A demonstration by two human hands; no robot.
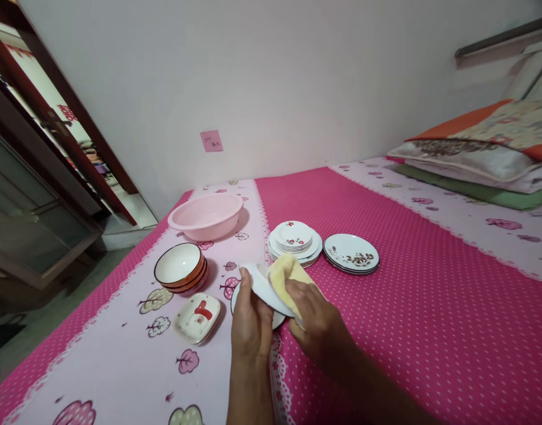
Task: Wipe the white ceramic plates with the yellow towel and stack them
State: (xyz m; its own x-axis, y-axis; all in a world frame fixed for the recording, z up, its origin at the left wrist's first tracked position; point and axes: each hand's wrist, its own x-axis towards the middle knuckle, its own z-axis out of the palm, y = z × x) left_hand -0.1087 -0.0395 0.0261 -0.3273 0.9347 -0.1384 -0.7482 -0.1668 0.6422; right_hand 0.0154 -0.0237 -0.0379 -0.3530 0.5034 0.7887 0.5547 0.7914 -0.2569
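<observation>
My left hand [251, 324] grips a white plate [267, 293] by its near edge, thumb on top, and the plate is tilted. In my right hand [317, 321] is a yellow cloth [286, 276], pressed against the plate's right side. Below them, partly hidden by my hands, another dark-rimmed plate [278, 321] lies on the bed. Just beyond the cloth is a stack of white plates with red flowers [292, 235]. Beside it sits a short stack of dark-rimmed plates with a brown pattern [341, 249].
To the left are a square dish with a red design [199, 319], stacked brown bowls [181, 268] and a pink basin [206, 217]. Folded bedding and pillows [478, 154] lie at the far right. A wall [297, 88] rises behind the pink bed cover [430, 313].
</observation>
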